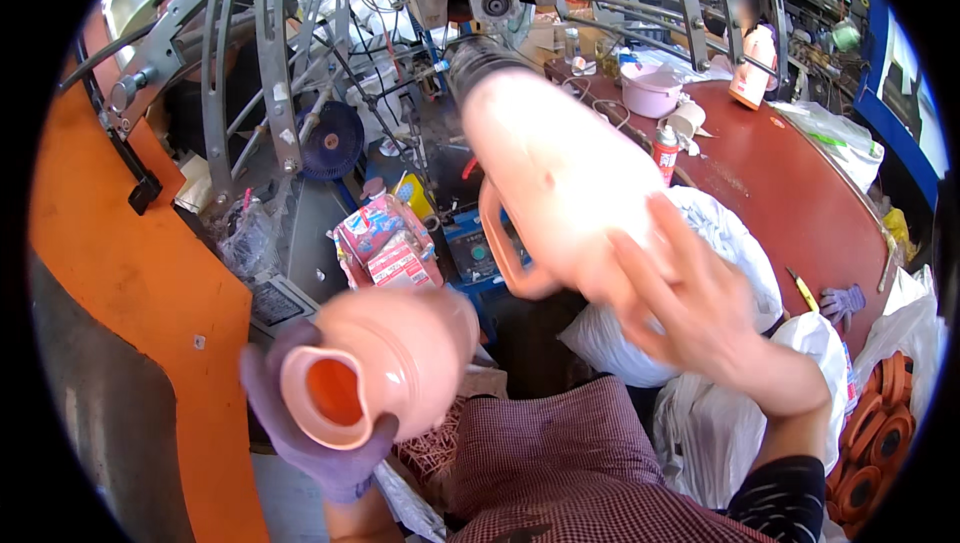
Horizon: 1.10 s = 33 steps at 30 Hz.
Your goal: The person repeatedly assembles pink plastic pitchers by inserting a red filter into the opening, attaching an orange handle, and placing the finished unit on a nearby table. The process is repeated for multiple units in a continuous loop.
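My left hand [340, 473], in a purple-grey glove, is wrapped round a glossy peach plastic jug [415, 358]. The jug's spouted mouth faces me, showing an orange inside. A second peach jug [560, 168] slants down from a dark round fitting [485, 65] on the machine overhead. Its looped handle [500, 243] is on the left side. My bare right hand [700, 313] grips this jug's lower end, with the fingers laid along its surface and the thumb hidden. Both this jug and the hand are blurred.
Curved metal bars [270, 53] frame the machine. An orange panel [150, 293] stands left. On the red-brown table [740, 183] are a lilac tub [652, 91], a spray can [665, 151] and a peach bottle [752, 68]. White sacks [720, 243] and brown ring-shaped parts [880, 443] lie right.
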### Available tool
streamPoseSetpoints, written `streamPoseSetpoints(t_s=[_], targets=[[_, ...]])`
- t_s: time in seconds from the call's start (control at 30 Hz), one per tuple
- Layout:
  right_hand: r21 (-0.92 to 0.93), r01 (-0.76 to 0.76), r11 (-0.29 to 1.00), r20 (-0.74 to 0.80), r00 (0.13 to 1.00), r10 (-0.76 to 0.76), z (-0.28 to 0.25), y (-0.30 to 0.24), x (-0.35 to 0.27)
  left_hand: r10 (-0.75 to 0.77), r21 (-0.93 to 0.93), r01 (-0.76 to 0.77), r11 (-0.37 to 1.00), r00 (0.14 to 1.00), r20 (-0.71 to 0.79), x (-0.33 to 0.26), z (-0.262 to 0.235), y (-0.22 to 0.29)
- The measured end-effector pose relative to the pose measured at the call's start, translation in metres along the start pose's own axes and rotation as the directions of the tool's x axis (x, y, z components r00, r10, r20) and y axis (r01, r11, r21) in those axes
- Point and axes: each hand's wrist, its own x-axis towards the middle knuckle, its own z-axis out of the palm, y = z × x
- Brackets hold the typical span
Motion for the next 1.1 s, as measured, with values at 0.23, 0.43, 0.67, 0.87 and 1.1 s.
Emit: streamPoseSetpoints(t_s=[0.23,0.43,0.67,0.87,1.1], targets=[[0.372,-0.273,0.887,0.351,0.926,0.137,-0.061,0.023,-0.059,0.293,-0.16,-0.343,0.925,0.917,-0.271,0.063,0.121,-0.009],[0.342,-0.39,0.855,0.463,0.862,0.208,-0.02,0.012,-0.104,0.593,0.173,-0.618,0.767,0.786,0.176,0.059,0.252,-0.044],[0.373,-0.435,0.819,0.424,0.865,0.267,-0.018,0.015,-0.116,0.623,0.167,-0.684,0.71,0.721,0.304,0.138,0.294,-0.11],[0.372,-0.455,0.809,0.427,0.858,0.286,-0.015,0.016,-0.118,0.627,0.144,-0.72,0.679,0.67,0.396,0.156,0.303,-0.119],[0.374,-0.457,0.807,0.424,0.858,0.29,-0.014,0.015,-0.116,0.644,0.118,-0.77,0.627,0.597,0.478,0.166,0.299,-0.117]])
